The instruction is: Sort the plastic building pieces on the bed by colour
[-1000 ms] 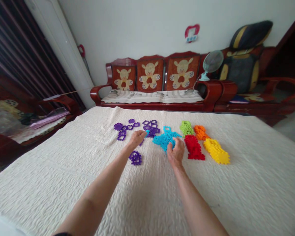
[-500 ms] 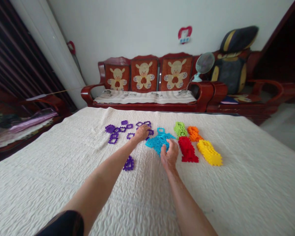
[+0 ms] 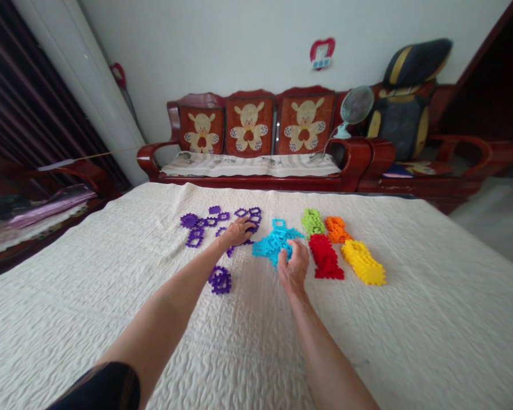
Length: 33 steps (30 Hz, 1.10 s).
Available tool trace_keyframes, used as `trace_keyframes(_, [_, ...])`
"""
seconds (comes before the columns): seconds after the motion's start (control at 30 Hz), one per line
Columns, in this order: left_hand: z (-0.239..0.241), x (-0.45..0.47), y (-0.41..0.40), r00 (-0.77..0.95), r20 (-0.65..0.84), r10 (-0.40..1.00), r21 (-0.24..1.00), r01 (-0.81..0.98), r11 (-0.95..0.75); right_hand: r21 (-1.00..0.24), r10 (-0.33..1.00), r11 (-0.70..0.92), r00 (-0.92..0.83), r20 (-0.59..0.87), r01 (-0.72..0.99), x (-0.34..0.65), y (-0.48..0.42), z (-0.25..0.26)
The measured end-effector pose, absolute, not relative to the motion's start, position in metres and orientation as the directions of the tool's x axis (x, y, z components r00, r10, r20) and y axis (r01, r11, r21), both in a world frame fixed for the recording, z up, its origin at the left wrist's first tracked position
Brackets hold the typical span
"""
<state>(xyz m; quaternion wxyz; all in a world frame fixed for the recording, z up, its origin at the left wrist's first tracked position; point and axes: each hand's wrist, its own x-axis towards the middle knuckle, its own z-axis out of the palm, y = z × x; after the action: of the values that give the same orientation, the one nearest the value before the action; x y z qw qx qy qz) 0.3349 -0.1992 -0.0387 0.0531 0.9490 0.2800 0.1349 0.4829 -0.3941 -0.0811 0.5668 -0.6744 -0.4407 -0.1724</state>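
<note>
My left hand (image 3: 239,230) lies over some purple toothed plastic building pieces (image 3: 255,214), fingers stretched out and partly covering them. Beside it is a heap of light blue building pieces (image 3: 276,245). My right hand (image 3: 294,265) rests at the right edge of that heap, thumb and fingers curved and apart. Whether a blue piece lies under its fingertips I cannot tell. More purple pieces (image 3: 195,237) are spread to the left, and a small purple cluster (image 3: 220,280) sits nearer to me.
Right of my hands lie piles of green pieces (image 3: 312,222), orange pieces (image 3: 336,229), red pieces (image 3: 325,257) and yellow pieces (image 3: 362,262). A cream quilted cover (image 3: 248,341) spreads beneath everything. Behind stands a wooden sofa (image 3: 239,182) with a fan (image 3: 356,106) at its right.
My left hand has drawn a little left over the purple pieces, away from the blue heap. My right hand stays by the blue heap. The view has shifted slightly.
</note>
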Motion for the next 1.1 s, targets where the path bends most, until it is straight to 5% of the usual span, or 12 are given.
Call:
trace_keyframes(0.37, [-0.011, 0.28, -0.203, 0.723, 0.301, 0.622, 0.096, 0.626, -0.774, -0.603, 0.413, 0.019, 0.543, 0.731, 0.797, 0.485, -0.392, -0.08])
trace_keyframes(0.57, [-0.02, 0.245, -0.26, 0.797, 0.425, 0.429, 0.212, 0.373, -0.903, -0.603, 0.419, 0.028, 0.539, 0.731, 0.797, 0.485, -0.393, -0.078])
trace_keyframes(0.7, [-0.039, 0.223, -0.295, 0.852, 0.365, 0.376, 0.229, 0.309, -0.923, -0.603, 0.425, 0.035, 0.534, 0.731, 0.797, 0.487, -0.392, -0.08])
trace_keyframes(0.87, [-0.049, 0.209, -0.301, 0.875, 0.272, 0.4, 0.18, 0.362, -0.915, -0.585, 0.416, 0.034, 0.521, 0.746, 0.81, 0.489, -0.392, -0.082])
trace_keyframes(1.1, [-0.031, 0.238, -0.264, 0.691, 0.425, 0.584, 0.123, 0.595, -0.794, -0.568, 0.423, 0.046, 0.5, 0.756, 0.821, 0.488, -0.394, -0.081])
